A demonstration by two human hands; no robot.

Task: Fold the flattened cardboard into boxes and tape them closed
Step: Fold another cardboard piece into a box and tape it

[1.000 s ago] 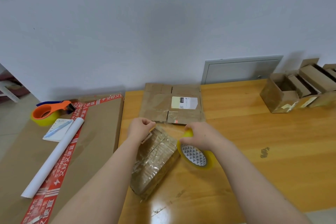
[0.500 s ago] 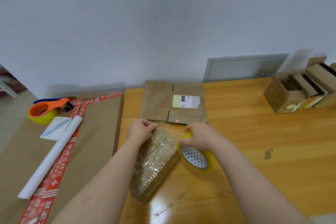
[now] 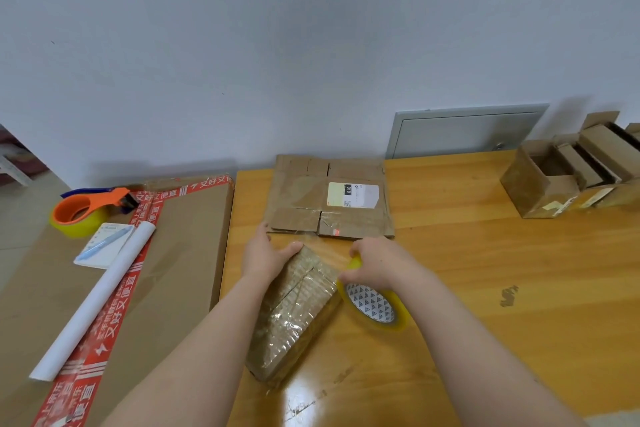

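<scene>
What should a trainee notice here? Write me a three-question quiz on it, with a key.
1. True or false: the right hand grips the tape roll.
2. What lies just beyond the box? A) flat cardboard B) a mug C) scissors
3. What colour is the dispenser at far left?

Key: 1 true; 2 A; 3 orange.

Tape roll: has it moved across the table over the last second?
No. The tape roll keeps its place against the dark stain on the table; only the view shifted slightly.
</scene>
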